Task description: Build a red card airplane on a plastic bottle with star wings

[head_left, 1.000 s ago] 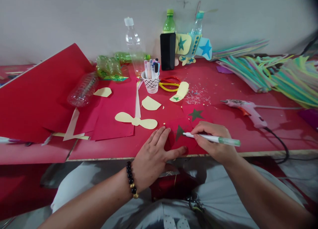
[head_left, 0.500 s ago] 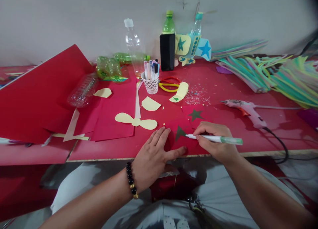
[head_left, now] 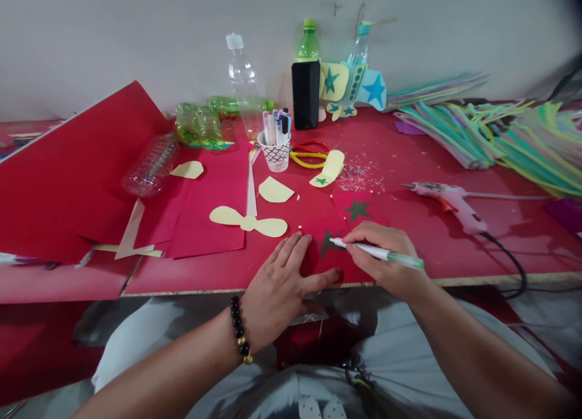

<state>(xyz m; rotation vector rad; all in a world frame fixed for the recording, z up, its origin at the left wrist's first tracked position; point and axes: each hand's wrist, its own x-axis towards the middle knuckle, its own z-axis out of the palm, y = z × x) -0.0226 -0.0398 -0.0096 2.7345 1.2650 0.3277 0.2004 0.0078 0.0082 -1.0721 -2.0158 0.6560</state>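
Between the fingers of my right hand (head_left: pixel 386 258) is a white marker (head_left: pixel 384 253) with a green end. Its tip touches a dark star shape (head_left: pixel 325 244) on a small red paper piece (head_left: pixel 313 267). My left hand (head_left: pixel 284 285) lies flat with spread fingers, pressing the lower left of that paper. Just behind, a second red piece bears a finished-looking dark green star (head_left: pixel 357 210). A cream propeller-shaped cutout (head_left: pixel 248 222) rests to the left, partly over a larger red sheet (head_left: pixel 204 234). Part of the star being coloured is hidden by my right hand.
A paper cup (head_left: pixel 275 155) of markers stands mid-table, beside scissors (head_left: pixel 309 158) and a propped black phone (head_left: pixel 305 96). Plastic bottles (head_left: pixel 243 79) line the back. A pink glue gun (head_left: pixel 450 202) with its cable lies right, before pastel strips (head_left: pixel 459 134). Red card (head_left: pixel 86 170) leans left.
My right hand has shifted slightly left, bringing the marker tip further into the star, and the marker's back end has swung left. My left hand has stayed in place.
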